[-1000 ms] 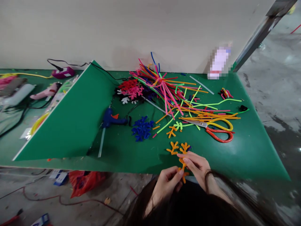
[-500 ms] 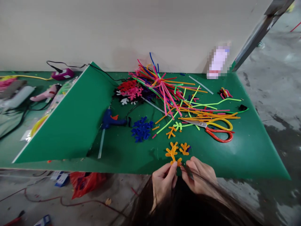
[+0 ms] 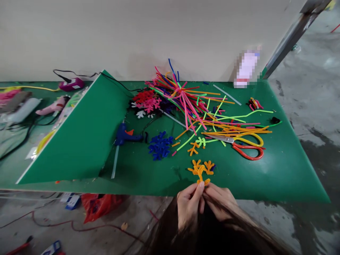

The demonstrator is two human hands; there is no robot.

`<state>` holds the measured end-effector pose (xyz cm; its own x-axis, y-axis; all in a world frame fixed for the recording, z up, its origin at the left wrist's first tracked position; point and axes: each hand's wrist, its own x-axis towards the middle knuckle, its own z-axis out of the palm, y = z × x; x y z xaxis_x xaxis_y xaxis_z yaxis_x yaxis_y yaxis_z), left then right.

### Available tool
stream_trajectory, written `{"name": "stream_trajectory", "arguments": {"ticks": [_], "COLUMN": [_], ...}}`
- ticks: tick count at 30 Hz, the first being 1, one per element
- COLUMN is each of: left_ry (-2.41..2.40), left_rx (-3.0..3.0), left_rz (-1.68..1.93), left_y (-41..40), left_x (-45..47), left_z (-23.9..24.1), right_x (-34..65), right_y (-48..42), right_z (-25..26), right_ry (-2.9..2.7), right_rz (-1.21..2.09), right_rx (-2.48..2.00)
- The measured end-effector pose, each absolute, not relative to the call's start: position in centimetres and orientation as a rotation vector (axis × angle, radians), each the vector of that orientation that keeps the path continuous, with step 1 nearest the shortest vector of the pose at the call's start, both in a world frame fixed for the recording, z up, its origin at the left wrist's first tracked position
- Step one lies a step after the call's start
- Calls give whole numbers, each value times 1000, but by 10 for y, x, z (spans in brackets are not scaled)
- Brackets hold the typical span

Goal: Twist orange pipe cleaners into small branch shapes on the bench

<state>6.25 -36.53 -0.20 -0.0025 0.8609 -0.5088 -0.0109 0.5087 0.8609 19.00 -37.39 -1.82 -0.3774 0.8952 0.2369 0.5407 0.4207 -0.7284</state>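
Observation:
My left hand (image 3: 189, 204) pinches a branched orange pipe cleaner piece (image 3: 201, 172) between thumb and fingers over the table's front edge. Close against it, my right hand (image 3: 221, 202) has its fingers closed at the lower end of the same piece; strands of hair partly cover this hand. Just beyond lie two more branched orange pieces, one to the right (image 3: 209, 167) and one partly behind the held piece (image 3: 196, 164). Farther back is a smaller orange piece (image 3: 193, 149) beside a lime green one (image 3: 201, 142). A blue snowflake shape (image 3: 160, 145) rests to the left.
Scissors (image 3: 248, 144) with yellow and red handles lie at right, by a heap of coloured pipe cleaners (image 3: 183, 97). A blue glue gun (image 3: 124, 135) stands left, beside a slanted green board (image 3: 71, 141). A phone-like blurred object (image 3: 246, 69) leans on the wall.
My right hand has moved left, closing the gap to my left hand. My left hand and the held orange piece have shifted slightly right.

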Motion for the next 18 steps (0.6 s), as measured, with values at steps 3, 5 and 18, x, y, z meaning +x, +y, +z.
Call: {"name": "stream_trajectory", "arguments": {"ticks": [3, 5, 18], "left_ry": [1422, 1426, 1190], "left_rx": [951, 1075, 1188], "left_rz": [704, 629, 506], "left_y": [-358, -355, -360], "left_x": [57, 55, 57], "left_z": [-1, -1, 6], "right_x": [205, 215, 227], "right_y": [-373, -372, -354], "right_z": [-16, -15, -19], "right_ry": [-1872, -1617, -1081], "right_rz": [1072, 1234, 1651], "right_rx": [-1318, -1477, -1298]}}
